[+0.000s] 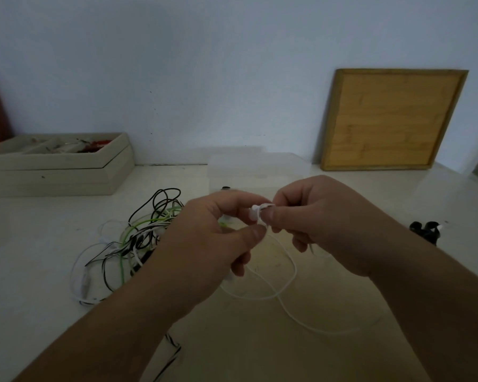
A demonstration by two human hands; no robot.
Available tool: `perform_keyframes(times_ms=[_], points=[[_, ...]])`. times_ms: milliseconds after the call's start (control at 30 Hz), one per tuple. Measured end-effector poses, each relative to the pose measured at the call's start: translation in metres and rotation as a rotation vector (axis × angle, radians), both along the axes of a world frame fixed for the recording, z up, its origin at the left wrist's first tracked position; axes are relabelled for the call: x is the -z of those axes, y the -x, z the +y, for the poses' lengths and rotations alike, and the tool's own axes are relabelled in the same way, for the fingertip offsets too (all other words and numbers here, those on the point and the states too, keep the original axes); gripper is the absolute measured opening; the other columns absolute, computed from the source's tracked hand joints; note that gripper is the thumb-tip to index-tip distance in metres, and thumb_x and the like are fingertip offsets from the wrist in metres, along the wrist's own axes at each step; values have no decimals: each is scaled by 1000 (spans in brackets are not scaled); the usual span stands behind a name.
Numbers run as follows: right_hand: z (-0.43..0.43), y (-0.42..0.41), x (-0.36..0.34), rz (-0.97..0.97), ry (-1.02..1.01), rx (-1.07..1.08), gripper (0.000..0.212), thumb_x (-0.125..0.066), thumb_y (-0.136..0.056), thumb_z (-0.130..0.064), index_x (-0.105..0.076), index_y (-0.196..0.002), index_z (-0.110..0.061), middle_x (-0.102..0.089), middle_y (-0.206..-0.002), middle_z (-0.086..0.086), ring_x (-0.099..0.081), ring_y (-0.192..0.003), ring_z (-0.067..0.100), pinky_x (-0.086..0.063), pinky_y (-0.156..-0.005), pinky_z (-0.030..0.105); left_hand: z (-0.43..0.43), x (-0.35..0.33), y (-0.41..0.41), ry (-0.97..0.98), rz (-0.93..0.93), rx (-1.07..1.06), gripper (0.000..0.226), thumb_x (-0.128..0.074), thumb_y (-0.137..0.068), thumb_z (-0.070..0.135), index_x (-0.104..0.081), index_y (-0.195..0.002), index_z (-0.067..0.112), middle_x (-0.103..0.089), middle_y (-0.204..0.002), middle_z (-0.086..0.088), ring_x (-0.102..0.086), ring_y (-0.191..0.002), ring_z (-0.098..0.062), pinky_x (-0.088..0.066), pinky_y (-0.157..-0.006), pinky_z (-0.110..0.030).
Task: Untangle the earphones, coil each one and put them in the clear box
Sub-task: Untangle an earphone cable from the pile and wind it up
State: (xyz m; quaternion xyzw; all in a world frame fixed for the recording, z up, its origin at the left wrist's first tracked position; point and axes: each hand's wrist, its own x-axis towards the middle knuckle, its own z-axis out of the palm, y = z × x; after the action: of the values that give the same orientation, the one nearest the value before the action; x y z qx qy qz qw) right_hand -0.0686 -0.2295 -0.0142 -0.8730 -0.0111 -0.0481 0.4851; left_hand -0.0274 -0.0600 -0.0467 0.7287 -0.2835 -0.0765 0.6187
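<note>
Largely hidden within right hand (pixel 323 224), white earphone (pixel 255 210), perhaps half-coiled.

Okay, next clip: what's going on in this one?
A person is coiling a white earphone cable above the table. The left hand and right hand both pinch it, with loops round a right finger and the rest trailing loose. A tangle of black, green and white cables lies to the left, a coiled black earphone to the right, and the clear box behind.
</note>
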Motion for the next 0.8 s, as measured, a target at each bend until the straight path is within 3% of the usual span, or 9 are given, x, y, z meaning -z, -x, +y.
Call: perform_keyframes(times_ms=[67,133,267,333,400,533,633,700,800], points=[[-2,0,1,-3,22,22,31,-71,-80,-43,-68,-66,-15,-49,-48,-4,-48,-44,8,-40,-46,20,0,1,0,-36,-6,-39,5,-66,-88,22,-71,-88,21,-58,-51,-1,-52,-42,-15,-44,-44,-28],[-6,-1,3,4,-3,36,30,-72,-79,-42,-69,-70,-14,-48,-49,-4,-49,-45,12,-43,-53,30,0,3,-2,-36,26,-86,12,-63,-91,27,-69,-85,19,-59,-52,-3,-53,-43,-16,-45,-44,-28],[-13,-2,1,-33,-293,34,18,-65,-88,-11,-70,-72,-7,-42,-47,-4,-37,-41,11,-41,-52,34,0,2,-2,-18,190,-127,14,-57,-96,10,-70,-91,14,-65,-66,-2,-58,-50,-13,-50,-47,-23],[-15,-1,-2,-65,-429,15,20,-58,-89,0,-69,-73,-4,-40,-48,-1,-33,-41,12,-38,-49,30,-1,4,-4,-39,207,-148,21,-58,-92,-1,-70,-93,15,-70,-80,-4,-65,-61,-14,-57,-55,-28],[-16,-1,-2,-106,-464,-5,20,-56,-89,3,-69,-75,-2,-41,-49,-1,-33,-41,11,-38,-47,28,0,7,-7,-126,88,-198,34,-58,-87,-6,-70,-94,26,-72,-90,5,-69,-80,-8,-60,-71,-30],[-15,0,-1,-125,-415,-90,23,-54,-92,3,-71,-81,-5,-53,-56,7,-37,-39,9,-37,-45,27,1,3,-5,-58,0,-55,41,-61,-77,5,-68,-107,31,-73,-106,14,-65,-105,0,-51,-87,-22],[-14,2,-1,-135,-387,-138,25,-52,-92,5,-73,-86,-7,-62,-62,9,-37,-39,10,-38,-44,26,-2,2,0,98,108,116,41,-67,-73,15,-66,-114,19,-75,-103,0,-70,-101,-12,-54,-83,-22],[-14,2,-1,-170,-347,-143,22,-54,-92,3,-73,-89,-7,-66,-67,9,-41,-42,13,-38,-44,27,-4,1,3,66,105,136,36,-78,-79,27,-65,-112,19,-76,-93,-4,-73,-91,-17,-55,-75,-23],[-17,0,0,-204,-338,-84,19,-57,-91,2,-73,-89,-9,-69,-70,10,-47,-45,15,-36,-41,23,-2,-4,6,-11,54,38,21,-61,-81,36,-70,-91,20,-70,-66,-2,-70,-68,-14,-51,-55,-25]])
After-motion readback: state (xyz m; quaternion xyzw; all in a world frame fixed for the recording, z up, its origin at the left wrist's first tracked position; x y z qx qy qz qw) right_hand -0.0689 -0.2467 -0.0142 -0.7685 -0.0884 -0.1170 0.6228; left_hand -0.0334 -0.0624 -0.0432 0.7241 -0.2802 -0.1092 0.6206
